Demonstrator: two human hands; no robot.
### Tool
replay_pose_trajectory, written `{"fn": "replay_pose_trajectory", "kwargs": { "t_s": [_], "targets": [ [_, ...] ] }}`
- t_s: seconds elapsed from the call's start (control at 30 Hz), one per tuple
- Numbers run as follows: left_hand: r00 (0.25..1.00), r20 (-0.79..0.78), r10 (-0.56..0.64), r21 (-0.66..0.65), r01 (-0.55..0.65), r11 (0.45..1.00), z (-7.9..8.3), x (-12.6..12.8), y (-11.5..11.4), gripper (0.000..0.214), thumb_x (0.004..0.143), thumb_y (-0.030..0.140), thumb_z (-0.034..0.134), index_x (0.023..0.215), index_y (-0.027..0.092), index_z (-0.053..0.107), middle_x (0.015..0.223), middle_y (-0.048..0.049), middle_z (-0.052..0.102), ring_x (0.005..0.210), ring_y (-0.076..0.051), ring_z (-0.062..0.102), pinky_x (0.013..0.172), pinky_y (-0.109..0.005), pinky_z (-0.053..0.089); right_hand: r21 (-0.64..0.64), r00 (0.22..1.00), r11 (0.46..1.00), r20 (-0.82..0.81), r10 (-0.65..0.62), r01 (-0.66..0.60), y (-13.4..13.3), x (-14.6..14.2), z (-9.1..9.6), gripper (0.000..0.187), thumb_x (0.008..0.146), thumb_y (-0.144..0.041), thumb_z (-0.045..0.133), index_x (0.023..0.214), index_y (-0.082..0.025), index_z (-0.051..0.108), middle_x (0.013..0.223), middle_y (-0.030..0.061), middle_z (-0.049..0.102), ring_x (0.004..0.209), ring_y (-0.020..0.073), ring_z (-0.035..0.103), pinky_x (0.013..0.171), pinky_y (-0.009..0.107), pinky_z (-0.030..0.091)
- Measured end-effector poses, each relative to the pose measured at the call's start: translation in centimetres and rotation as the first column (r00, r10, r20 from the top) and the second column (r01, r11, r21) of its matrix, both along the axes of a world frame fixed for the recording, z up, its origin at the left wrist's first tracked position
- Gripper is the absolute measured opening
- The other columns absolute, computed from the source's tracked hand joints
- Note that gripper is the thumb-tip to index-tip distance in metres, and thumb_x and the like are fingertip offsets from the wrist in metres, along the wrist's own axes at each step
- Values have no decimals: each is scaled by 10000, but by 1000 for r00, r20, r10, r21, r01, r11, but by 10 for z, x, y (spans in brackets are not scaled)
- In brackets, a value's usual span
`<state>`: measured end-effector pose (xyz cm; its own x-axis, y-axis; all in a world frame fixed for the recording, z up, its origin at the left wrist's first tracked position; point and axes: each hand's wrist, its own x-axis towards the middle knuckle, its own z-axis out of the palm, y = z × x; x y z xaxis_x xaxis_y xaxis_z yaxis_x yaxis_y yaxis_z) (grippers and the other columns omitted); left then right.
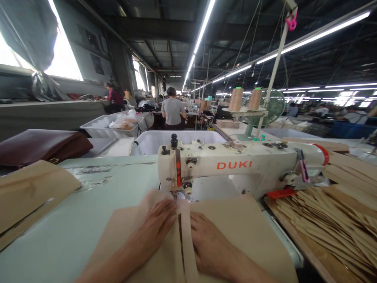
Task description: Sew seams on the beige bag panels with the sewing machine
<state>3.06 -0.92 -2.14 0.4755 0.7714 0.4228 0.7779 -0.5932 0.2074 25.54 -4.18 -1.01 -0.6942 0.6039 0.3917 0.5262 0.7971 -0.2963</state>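
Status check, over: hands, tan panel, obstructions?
Left hand, right hand on tan panel, flanking dark slit. Panel reaches up to sewing machine. No obstruction visible.

A tan panel (244,228) spreads wide across the bottom centre, smooth and plain; up its middle runs a narrow, paler strip (186,230) beside a long dark slit (180,236), top end right under the white sewing machine's (206,165) head, mid-frame.

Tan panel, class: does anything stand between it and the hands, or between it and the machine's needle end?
Nothing visible does. The left hand and right hand rest on the tan panel, whose far edge reaches the needle end of the sewing machine; the needle itself is unclear.
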Motion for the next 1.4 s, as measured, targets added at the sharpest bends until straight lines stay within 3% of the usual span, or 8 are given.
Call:
{"fn": "replay_pose_trajectory", "kwargs": {
  "t_s": [0.1, 0.2, 0.27, 0.37, 0.53, 0.93, 1.23, 1.4],
  "targets": [
    [1000, -14, 3, 8, -3, 1000, 10, -4, 15, 294, 1022, 356, 441, 1115, 230, 690, 1164, -75, 644, 1106, -257, 613, 997, -476, 507, -59, 999, 998, -47, 2, -5, 0, 1, 1, 261, 829, -214, 602, 1082, -224, 664, 1217, 54, 630, 1157, 201, 528, 1080, 318, 385],
    [999, -33, -10, -20, 9, 1000, 16, -6, 7, 276, 1014, 343, 455, 963, 229, 701, 1000, -46, 664, 955, -223, 647, 911, -414, 545, -94, 999, 996, -42, -9, 5, -1, 1, 2, 251, 848, -233, 609, 1094, -227, 659, 1244, 54, 620, 1176, 209, 518, 1099, 336, 367],
    [1000, -30, 1, -42, -2, 999, 14, -6, -8, 235, 1005, 344, 480, 1088, 234, 670, 1111, -50, 662, 1012, -220, 647, 917, -382, 553, -103, 999, 995, -33, -1, -3, -1, 1, 4, 245, 863, -231, 605, 1103, -231, 657, 1264, 50, 613, 1193, 208, 509, 1120, 344, 345],
    [999, -39, 19, -21, -20, 1000, 5, -7, -30, 394, 997, 392, 507, 1345, 209, 525, 1359, -81, 576, 1233, -254, 565, 1063, -426, 480, -101, 999, 995, -29, 16, -18, -1, 0, 8, 256, 870, -208, 595, 1117, -238, 654, 1272, 45, 611, 1214, 203, 496, 1127, 342, 336],
    [986, -155, -57, 14, 60, 998, -3, -13, -43, 555, 1017, 369, 477, 1524, 213, 314, 1527, -77, 429, 1401, -264, 403, 1173, -494, 331, -107, 1000, 994, -12, 7, -8, -1, 0, 10, 300, 892, -189, 548, 1177, -213, 636, 1282, 74, 604, 1241, 217, 482, 1154, 376, 311],
    [984, -148, -95, -75, 85, 994, 3, -16, -48, 561, 1019, 332, 462, 1546, 282, 277, 1547, -30, 403, 1414, -236, 383, 1205, -472, 266, -146, 1000, 989, 4, 7, -6, 0, 0, 11, 376, 868, -162, 553, 1239, -201, 603, 1294, 67, 600, 1269, 221, 454, 1169, 372, 286],
    [988, -145, -53, 59, 62, 996, 2, -10, -54, 643, 970, 480, 544, 1517, 223, 325, 1478, -94, 489, 1353, -293, 459, 1165, -493, 339, -142, 1000, 990, 26, 1, 3, 1, 1, 12, 390, 898, -160, 527, 1281, -202, 585, 1294, 68, 605, 1268, 207, 468, 1169, 367, 312],
    [984, -169, -53, 49, 63, 997, 1, -7, -54, 658, 969, 505, 533, 1526, 237, 305, 1490, -86, 474, 1357, -298, 453, 1154, -518, 345, -110, 999, 993, 38, -26, 31, -1, -2, 9, 375, 924, -159, 494, 1286, -189, 586, 1300, 89, 603, 1274, 215, 479, 1178, 397, 312]
  ]
}}
